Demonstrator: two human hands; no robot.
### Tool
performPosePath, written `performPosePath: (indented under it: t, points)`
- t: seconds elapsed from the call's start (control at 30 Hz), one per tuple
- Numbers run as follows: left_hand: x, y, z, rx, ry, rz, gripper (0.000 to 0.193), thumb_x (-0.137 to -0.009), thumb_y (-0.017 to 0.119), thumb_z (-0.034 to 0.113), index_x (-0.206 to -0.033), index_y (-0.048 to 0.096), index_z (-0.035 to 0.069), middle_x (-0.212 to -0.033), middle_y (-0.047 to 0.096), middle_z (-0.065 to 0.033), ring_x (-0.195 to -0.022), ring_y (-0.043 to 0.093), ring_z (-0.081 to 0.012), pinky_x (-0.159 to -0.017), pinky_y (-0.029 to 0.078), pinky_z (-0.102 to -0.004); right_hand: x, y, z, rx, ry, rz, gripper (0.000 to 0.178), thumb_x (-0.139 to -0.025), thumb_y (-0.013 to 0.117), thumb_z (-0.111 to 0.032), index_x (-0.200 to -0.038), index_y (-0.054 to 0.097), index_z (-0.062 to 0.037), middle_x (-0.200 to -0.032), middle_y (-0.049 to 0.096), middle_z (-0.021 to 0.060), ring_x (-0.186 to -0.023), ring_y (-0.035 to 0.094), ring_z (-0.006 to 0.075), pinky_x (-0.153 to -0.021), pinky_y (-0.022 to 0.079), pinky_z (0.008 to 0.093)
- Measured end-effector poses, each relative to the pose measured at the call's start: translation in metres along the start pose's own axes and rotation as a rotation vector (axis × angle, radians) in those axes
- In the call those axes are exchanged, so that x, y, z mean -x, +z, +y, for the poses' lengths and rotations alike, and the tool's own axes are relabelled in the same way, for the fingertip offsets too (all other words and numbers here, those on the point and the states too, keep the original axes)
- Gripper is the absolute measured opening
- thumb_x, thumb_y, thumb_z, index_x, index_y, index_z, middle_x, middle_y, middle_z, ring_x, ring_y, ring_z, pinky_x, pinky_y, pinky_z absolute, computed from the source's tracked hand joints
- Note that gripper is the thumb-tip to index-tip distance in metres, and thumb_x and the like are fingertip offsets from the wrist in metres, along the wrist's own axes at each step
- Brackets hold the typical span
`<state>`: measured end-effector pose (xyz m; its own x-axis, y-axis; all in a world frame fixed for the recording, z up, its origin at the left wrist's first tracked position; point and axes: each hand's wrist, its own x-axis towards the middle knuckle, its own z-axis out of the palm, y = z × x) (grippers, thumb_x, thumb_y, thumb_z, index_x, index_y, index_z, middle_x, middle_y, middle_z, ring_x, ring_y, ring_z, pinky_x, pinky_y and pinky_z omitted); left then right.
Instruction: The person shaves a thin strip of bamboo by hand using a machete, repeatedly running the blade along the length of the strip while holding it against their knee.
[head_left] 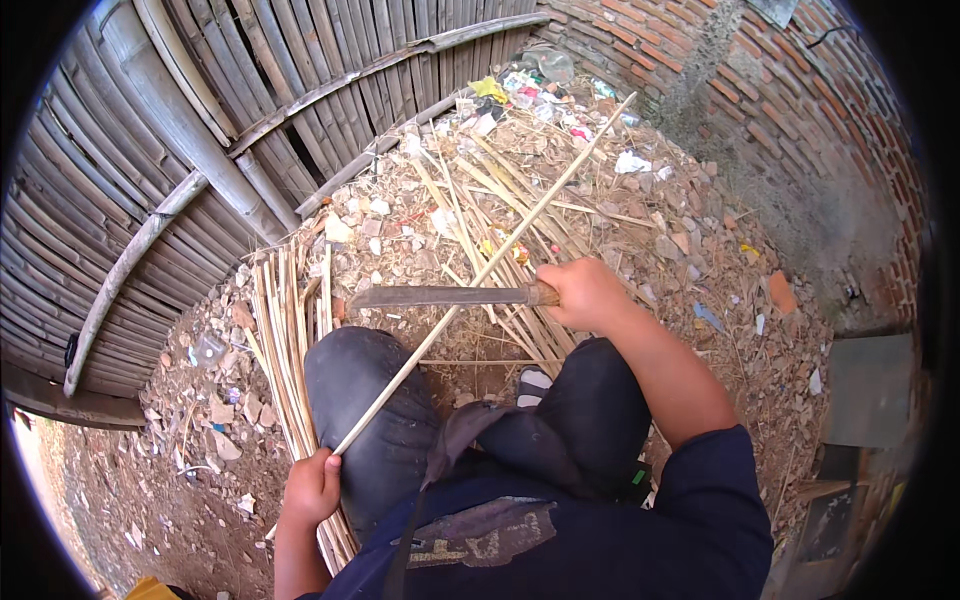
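My left hand (312,487) is closed around the lower end of a long pale bamboo strip (520,228), which slants up and away to the right over my left knee. In my right hand (588,296) is the wooden handle of a machete (440,296). Its dark blade points left and crosses the strip above my knees; whether the two touch I cannot tell. A bundle of bamboo strips (285,350) lies along the left side of my left leg. More loose strips (500,200) are spread on the ground ahead, some running down between my knees.
A bamboo slat wall (290,80) closes the left and far left side. On the right stands a brick wall (780,110) with patches of grey mortar. Stones, rubble and litter (530,95) cover the ground (700,270). A grey board (868,390) leans at the right.
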<state>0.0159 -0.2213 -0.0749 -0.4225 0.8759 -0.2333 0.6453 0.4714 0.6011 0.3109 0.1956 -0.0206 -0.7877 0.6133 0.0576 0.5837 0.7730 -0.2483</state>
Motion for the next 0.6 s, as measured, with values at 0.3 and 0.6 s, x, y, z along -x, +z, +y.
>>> performPosePath:
  t: [0.3, 0.6]
  points:
    - [0.002, 0.002, 0.008, -0.087, 0.024, 0.073, 0.037, -0.106, 0.050, 0.031, -0.082, 0.055, 0.003, -0.068, 0.059, -0.0253, -0.067, 0.059, -0.0513, -0.061, 0.045, -0.0574, -0.016, 0.019, 0.031, -0.235, 0.211, 0.092, 0.019, -0.080, 0.072, -0.023, -0.093, 0.071, -0.0078, -0.080, 0.071, 0.0198, -0.079, 0.070, 0.0409, -0.072, 0.056, 0.0483]
    - [0.003, 0.020, 0.005, -0.217, 0.040, 0.191, 0.035, -0.106, 0.050, 0.031, -0.083, 0.054, 0.005, -0.066, 0.060, -0.0261, -0.068, 0.062, -0.0513, -0.061, 0.046, -0.0596, -0.016, -0.009, 0.052, -0.330, 0.255, 0.022, 0.024, -0.080, 0.073, -0.023, -0.098, 0.072, -0.0073, -0.083, 0.071, 0.0217, -0.078, 0.069, 0.0419, -0.072, 0.055, 0.0491]
